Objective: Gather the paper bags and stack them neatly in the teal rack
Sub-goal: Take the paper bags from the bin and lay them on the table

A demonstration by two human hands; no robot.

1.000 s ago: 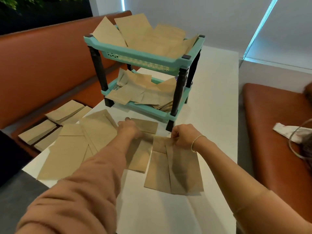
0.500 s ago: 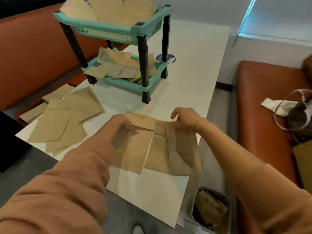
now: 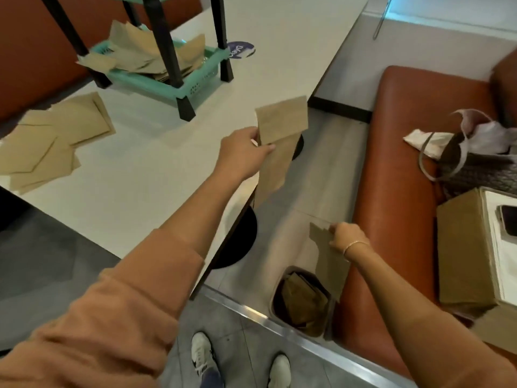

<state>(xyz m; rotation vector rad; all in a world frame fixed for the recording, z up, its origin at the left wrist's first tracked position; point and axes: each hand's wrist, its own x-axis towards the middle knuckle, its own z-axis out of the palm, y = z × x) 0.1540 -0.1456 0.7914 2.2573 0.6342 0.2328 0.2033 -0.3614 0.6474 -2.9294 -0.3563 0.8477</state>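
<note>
My left hand (image 3: pixel 242 155) grips a flat brown paper bag (image 3: pixel 279 130) by its upper part, lifted past the right edge of the white table (image 3: pixel 140 177). My right hand (image 3: pixel 345 238) pinches another brown paper bag (image 3: pixel 330 264) low beside the table, hanging above a small bin (image 3: pixel 302 301). The teal rack (image 3: pixel 173 85) with black legs stands at the table's far end; its lower shelf holds several loose bags, its top shelf is out of frame. More paper bags (image 3: pixel 56 141) lie spread on the table's left side.
The bin on the floor holds crumpled brown paper. An orange bench (image 3: pixel 397 163) at right carries a handbag (image 3: pixel 481 163), a cardboard box (image 3: pixel 464 253) and a phone. A round sticker (image 3: pixel 240 50) lies near the rack. My shoes show at the bottom.
Both hands have lifted their bags off the table. The left moved up and right with its bag; the right dropped low beside the table over the bin. The view tilted down.
</note>
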